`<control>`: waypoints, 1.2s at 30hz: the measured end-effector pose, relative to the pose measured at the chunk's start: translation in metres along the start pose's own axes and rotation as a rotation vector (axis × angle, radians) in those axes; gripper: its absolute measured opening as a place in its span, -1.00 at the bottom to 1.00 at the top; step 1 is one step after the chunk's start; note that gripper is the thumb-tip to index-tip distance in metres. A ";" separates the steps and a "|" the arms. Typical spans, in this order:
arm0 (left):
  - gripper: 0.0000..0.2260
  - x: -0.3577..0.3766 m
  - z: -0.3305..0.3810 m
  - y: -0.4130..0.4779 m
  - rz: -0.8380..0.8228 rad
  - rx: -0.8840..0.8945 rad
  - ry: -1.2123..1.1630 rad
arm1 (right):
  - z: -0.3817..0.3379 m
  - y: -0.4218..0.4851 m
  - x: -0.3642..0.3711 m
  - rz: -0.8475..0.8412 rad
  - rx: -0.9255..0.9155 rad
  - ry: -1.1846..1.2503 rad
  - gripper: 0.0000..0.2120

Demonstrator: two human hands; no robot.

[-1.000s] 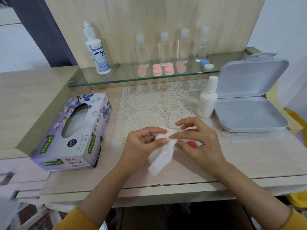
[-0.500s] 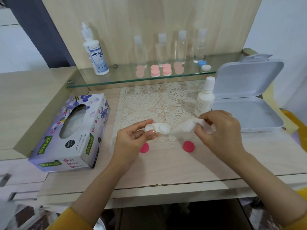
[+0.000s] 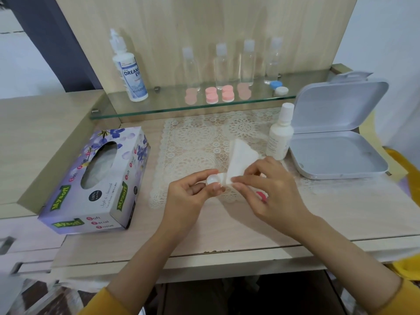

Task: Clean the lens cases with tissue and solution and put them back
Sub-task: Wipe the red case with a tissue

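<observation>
My left hand (image 3: 188, 198) pinches a white lens case (image 3: 214, 179) without its caps, held just above the lace mat (image 3: 193, 142). My right hand (image 3: 270, 192) pinches a folded white tissue (image 3: 238, 158) and presses its lower end into the case's right well. A pink cap (image 3: 261, 195) lies on the desk, partly hidden under my right hand. A small white solution bottle (image 3: 280, 133) stands beside the mat. Pink lens cases (image 3: 219, 94) and a blue-and-white case (image 3: 278, 87) sit on the glass shelf (image 3: 159, 108).
A tissue box (image 3: 97, 178) lies at the left of the desk. An open grey box (image 3: 338, 142) sits at the right. On the shelf stand a large solution bottle (image 3: 129, 69) and several clear bottles (image 3: 247, 62).
My right hand has brought the tissue back from the right onto the lens case. The left pink cap has gone out of sight behind my left hand.
</observation>
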State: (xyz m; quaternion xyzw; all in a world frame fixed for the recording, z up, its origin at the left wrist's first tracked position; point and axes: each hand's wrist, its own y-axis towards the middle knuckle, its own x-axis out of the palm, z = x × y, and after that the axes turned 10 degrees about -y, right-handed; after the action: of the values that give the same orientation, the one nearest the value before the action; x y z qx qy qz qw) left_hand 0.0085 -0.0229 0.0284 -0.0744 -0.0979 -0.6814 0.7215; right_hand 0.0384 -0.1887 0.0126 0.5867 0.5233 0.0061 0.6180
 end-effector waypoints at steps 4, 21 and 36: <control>-0.82 -0.005 -0.001 0.001 -0.027 -0.027 0.002 | 0.012 0.001 -0.006 -0.161 -0.028 0.095 -0.80; -0.82 -0.012 -0.016 0.001 -0.101 -0.034 0.029 | 0.013 -0.024 0.013 -0.073 -0.062 0.152 -0.84; -0.82 -0.010 -0.016 0.000 -0.106 -0.029 0.053 | 0.018 -0.031 0.023 -0.034 -0.089 0.132 -0.90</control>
State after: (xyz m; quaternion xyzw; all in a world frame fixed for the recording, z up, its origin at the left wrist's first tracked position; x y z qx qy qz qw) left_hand 0.0086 -0.0171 0.0100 -0.0614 -0.0727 -0.7215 0.6858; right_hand 0.0417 -0.1965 -0.0287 0.5481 0.5719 0.0577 0.6076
